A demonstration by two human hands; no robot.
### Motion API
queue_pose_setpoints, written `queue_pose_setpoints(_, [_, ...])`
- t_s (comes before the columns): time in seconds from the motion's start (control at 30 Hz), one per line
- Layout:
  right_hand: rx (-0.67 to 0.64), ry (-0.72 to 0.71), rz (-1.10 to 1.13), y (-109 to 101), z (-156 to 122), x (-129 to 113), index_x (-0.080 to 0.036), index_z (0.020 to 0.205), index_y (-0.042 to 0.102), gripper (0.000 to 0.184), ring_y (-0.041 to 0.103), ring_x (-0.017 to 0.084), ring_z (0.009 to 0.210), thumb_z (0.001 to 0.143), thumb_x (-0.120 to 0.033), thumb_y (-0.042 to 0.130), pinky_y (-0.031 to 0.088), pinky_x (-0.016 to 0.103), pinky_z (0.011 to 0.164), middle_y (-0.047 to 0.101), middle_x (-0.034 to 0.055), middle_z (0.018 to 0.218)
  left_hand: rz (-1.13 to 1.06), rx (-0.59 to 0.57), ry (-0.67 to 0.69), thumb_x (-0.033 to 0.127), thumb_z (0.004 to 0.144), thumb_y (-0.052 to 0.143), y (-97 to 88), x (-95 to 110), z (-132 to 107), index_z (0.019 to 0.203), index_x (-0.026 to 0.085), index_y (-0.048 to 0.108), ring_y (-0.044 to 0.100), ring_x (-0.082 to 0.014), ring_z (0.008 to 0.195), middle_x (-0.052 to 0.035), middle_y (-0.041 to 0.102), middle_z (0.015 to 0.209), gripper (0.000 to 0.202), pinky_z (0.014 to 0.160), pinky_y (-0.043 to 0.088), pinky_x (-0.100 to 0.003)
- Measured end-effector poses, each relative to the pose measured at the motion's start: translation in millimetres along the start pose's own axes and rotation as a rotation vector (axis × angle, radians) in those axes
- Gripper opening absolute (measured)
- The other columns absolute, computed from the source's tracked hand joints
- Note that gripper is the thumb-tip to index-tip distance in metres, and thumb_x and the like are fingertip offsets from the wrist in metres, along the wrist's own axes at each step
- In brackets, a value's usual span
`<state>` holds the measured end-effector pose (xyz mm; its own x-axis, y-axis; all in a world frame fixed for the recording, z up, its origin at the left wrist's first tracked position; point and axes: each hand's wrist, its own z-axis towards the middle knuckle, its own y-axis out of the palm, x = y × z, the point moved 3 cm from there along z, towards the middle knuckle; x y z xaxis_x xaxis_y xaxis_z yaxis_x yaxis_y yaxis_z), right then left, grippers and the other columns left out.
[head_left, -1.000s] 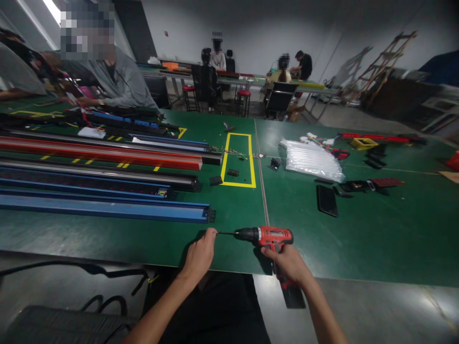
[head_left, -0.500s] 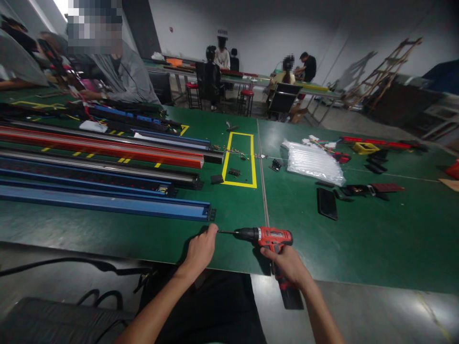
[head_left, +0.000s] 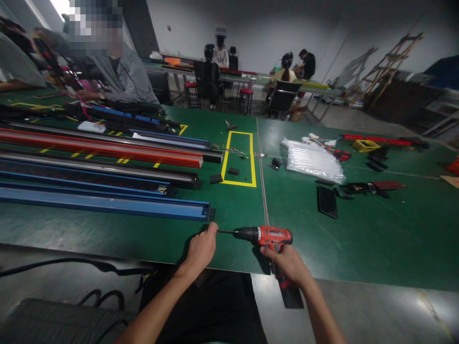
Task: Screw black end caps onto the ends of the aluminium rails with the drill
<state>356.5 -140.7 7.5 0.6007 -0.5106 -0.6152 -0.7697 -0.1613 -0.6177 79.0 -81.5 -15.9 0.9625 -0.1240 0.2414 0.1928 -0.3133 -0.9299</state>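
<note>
Right hand (head_left: pixel 289 264) wrapped round red-and-black pistol-shaped drill (head_left: pixel 275 235); left hand (head_left: pixel 201 247), closed, seemingly pinches slim dark metal bit (head_left: pixel 226 231). Don't spin it.

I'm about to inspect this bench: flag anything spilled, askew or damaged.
Small brass-coloured loose pieces lie scattered across the left edge of the yellow rectangular outline on the green tabletop. They look spilled because they sit in no container, though that may be deliberate. The red-and-black power drill shows no clear damage.
</note>
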Motion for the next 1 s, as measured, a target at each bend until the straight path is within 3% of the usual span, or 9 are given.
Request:
queue_pose_setpoints(0.43, [-0.032, 0.014, 0.027, 2.7, 2.2, 3.5, -0.019, 0.073, 0.063, 0.037, 0.066, 0.019, 0.06, 0.08, -0.056, 0.066, 0.045, 0.027, 0.057, 0.069, 0.0035, 0.064, -0.04, 0.009, -0.023, 0.021, 0.105, 0.022, -1.4, 1.6, 1.3, 0.117, 0.023, 0.047, 0.075, -0.0251, 0.088, -0.0087, 0.075, 0.093, 0.028, 0.072, 0.048, -0.031])
queue_pose_setpoints(1.0, [-0.04, 0.01, 0.044, 2.9, 3.9, 5.8, -0.019, 0.072, 0.061, 0.039, 0.064, 0.018, 0.059, 0.079, -0.057, 0.067, 0.044, 0.026, 0.057, 0.067, 0.0019, 0.064, -0.034, 0.054, 0.047, 0.026, 0.107, 0.018, 7.1, -0.3, -3.5, 0.12, 0.022, 0.045, 0.075, -0.0255, 0.081, -0.006, 0.074, 0.084, 0.031, 0.063, 0.045, -0.029])
